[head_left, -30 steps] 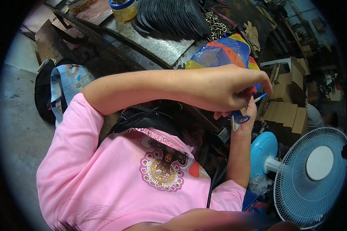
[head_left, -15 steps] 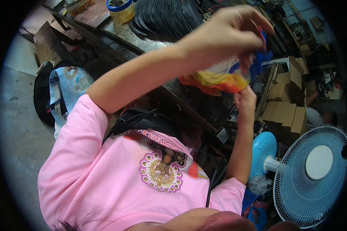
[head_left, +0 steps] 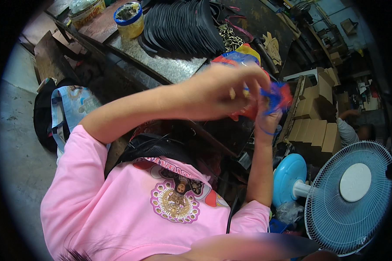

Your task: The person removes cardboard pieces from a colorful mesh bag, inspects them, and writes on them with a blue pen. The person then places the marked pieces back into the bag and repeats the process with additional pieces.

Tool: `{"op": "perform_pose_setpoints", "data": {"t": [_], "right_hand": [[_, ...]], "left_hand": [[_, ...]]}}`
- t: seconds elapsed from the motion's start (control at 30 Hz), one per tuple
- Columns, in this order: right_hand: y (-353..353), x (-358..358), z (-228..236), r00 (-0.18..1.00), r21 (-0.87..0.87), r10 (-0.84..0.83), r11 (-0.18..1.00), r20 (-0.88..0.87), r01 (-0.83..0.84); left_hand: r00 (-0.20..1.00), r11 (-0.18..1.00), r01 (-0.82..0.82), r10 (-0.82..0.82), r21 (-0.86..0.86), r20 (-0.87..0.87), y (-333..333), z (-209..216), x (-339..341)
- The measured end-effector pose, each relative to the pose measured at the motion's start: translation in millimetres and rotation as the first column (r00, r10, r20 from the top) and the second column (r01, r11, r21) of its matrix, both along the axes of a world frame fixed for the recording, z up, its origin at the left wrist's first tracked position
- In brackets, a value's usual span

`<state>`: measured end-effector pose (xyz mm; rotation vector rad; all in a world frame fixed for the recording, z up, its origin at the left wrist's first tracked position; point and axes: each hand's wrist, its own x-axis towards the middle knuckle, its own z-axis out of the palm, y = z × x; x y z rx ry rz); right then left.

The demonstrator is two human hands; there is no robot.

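Observation:
A crinkled plastic bag [head_left: 240, 58] printed in red, yellow and blue is in front of me, above the dark work table. My left hand [head_left: 220, 90] crosses over it, smeared by motion, with curled fingers closed on the bag near its bunched end. Just to the right, my right hand [head_left: 268, 122] grips that gathered blue and red end. A thin blue strand [head_left: 268, 132] loops at the base of my right hand. My left hand and forearm hide much of the bag's middle.
Behind the bag stand a row of black curved pieces [head_left: 178, 28], a blue-rimmed tub [head_left: 130, 24] and a brass-coloured chain [head_left: 230, 39]. At right are cardboard boxes [head_left: 313, 132], a standing fan [head_left: 348, 195] and another person [head_left: 347, 130]. A light-blue bag [head_left: 74, 104] lies at left.
My left hand has come down and to the left from its raised position. The bag has swung up and left, its blue end now bunched at my right hand, which has lowered slightly.

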<state>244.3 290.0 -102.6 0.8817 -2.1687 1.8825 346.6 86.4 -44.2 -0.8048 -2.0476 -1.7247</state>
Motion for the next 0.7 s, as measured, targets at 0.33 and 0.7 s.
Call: {"op": "perform_pose_setpoints", "data": {"t": [0.33,0.7], "right_hand": [[-7.9,0.2,30.2,0.974,0.359,0.168,0.928,-0.151,-0.104],[4.7,58.1,7.8,0.857,0.704,0.315,0.706,-0.408,0.076]], "left_hand": [[0.891,0.888,-0.422,0.444,-0.182,0.098,-47.8,-79.0,-17.5],[0.969,0.791,-0.149,-0.003,-0.594,-0.247,4.0,-32.4,-23.6]]}}
